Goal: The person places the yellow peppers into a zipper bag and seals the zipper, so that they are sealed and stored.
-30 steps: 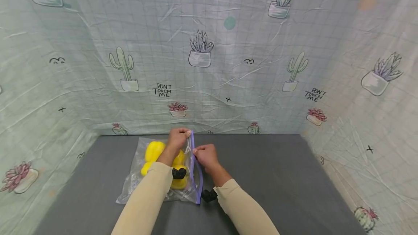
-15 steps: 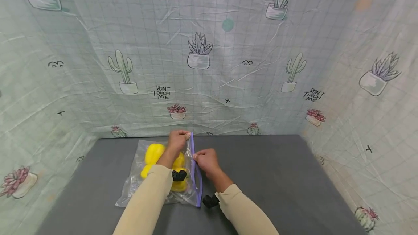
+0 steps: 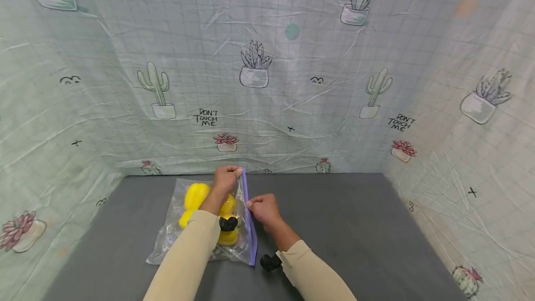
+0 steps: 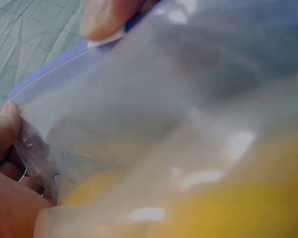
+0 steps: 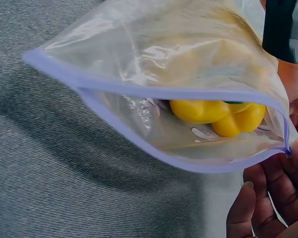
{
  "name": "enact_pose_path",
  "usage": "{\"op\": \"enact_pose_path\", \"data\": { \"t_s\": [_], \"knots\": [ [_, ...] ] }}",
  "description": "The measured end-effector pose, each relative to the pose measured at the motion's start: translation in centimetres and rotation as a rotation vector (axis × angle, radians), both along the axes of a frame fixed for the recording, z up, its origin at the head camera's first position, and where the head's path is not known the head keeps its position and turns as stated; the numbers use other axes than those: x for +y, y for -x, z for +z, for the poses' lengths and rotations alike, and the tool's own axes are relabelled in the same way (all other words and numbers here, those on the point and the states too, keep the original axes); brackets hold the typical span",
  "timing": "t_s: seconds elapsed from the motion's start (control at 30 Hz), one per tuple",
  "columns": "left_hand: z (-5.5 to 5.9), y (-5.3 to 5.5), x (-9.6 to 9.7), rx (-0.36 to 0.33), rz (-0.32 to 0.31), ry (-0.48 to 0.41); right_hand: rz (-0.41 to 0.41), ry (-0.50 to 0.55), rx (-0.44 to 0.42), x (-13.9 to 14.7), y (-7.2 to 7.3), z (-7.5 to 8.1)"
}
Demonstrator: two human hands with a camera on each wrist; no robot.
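A clear zip bag [image 3: 167,245] with a purple zip strip [image 3: 247,217] lies on the dark tabletop. Yellow bell peppers [image 3: 196,195] sit inside it, partly covered by my left forearm. My left hand [image 3: 225,180] pinches the far end of the strip between thumb and fingers. Partway along the same strip, my right hand [image 3: 265,208] holds the edge with thumb and finger. In the right wrist view the bag's mouth [image 5: 188,166] gapes, and a pepper [image 5: 233,116] shows through it. The strip's two sides meet near its left end there.
The grey tabletop [image 3: 347,236] stretches to the right of the bag. A cactus-print sheet [image 3: 276,106] hangs behind and on both sides. Black wrist cameras [image 3: 270,262] are strapped below both hands.
My right hand has slid a short way toward me along the strip. The gap at the near part of the mouth looks narrower. My left hand stays at the far end.
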State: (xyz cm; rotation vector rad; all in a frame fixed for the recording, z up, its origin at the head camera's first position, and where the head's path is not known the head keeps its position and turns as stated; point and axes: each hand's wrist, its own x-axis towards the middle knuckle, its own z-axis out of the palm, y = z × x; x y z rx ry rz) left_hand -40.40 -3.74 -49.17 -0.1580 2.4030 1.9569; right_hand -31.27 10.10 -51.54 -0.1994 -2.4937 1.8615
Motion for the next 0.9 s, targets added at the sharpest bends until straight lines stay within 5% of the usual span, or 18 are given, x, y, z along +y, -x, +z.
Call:
{"op": "enact_pose_path", "data": {
  "t_s": [0.9],
  "knots": [
    [0.1,0.2,0.0,-0.042,0.014,-0.033,0.006,-0.035,-0.031,0.4,-1.4,-0.3]
  ]
}}
